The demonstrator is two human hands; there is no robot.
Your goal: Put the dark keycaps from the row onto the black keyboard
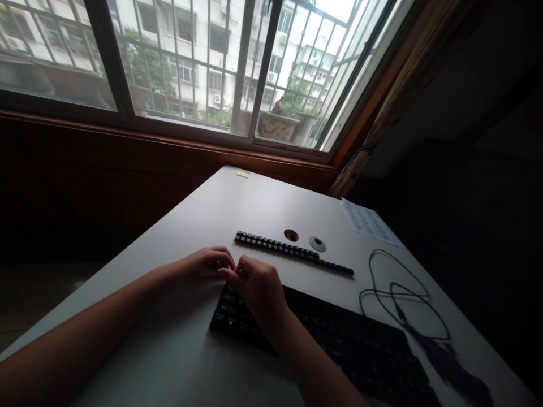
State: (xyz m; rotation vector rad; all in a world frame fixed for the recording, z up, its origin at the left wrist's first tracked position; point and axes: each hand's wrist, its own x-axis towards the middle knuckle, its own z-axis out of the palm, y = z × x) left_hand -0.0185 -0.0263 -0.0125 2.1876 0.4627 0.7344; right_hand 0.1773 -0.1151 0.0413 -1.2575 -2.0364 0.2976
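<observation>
A black keyboard (339,333) lies slantwise on the white desk, its right part in deep shadow. Over its far left corner is my right hand (261,285), closed with thumb and fingers pinched around a small thing that glints like metal; its kind is too small to tell. My left hand (212,263) meets it from the left, fingers curled in, the fingertips close to my right thumb. Whatever the left fingers hold is hidden. Beyond both hands, loose black keycaps (275,245) stand lined up in a long double row that narrows to a single row at its right end.
Behind the keycaps are a round cable hole (291,235) and its grey cover (317,243). To the right, a looped black cable (392,293) lies beside a dark purple cloth-like thing (452,364). Printed paper (369,221) and a yellow note (243,173) lie farther back, below a barred window.
</observation>
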